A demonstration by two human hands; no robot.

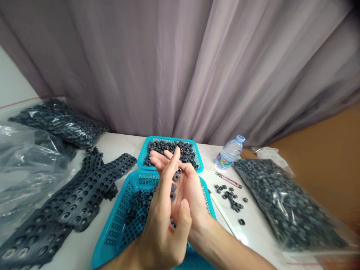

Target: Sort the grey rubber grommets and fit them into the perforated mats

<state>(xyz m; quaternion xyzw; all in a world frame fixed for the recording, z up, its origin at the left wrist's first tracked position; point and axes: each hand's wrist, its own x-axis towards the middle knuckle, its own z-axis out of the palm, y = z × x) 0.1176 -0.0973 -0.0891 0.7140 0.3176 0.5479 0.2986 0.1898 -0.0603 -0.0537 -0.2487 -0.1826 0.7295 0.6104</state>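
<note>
My left hand (pixel 165 210) is held edge-on, fingers stretched forward, against the palm of my right hand (pixel 194 191). The right hand is cupped palm up beneath it. Several small dark rubber rings (pixel 176 177) lie in that palm, between the two hands. Part of the right hand's fingers is hidden behind the left. Both hands are above a near blue plastic basket (pixel 108 221), which has black rubber pieces (pixel 139 204) in its bottom. Just beyond my fingertips is a smaller blue basket (pixel 199 153) filled with similar black pieces (pixel 154 146).
Perforated black rubber sheets (pixel 84 195) lie on the left, near a bag of black parts (pixel 59 120). To the right are loose rings (pixel 233 198), thread snips (pixel 228 180), a water bottle (pixel 230 152) and a large filled bag (pixel 284 198). A grey curtain (pixel 168 67) hangs behind.
</note>
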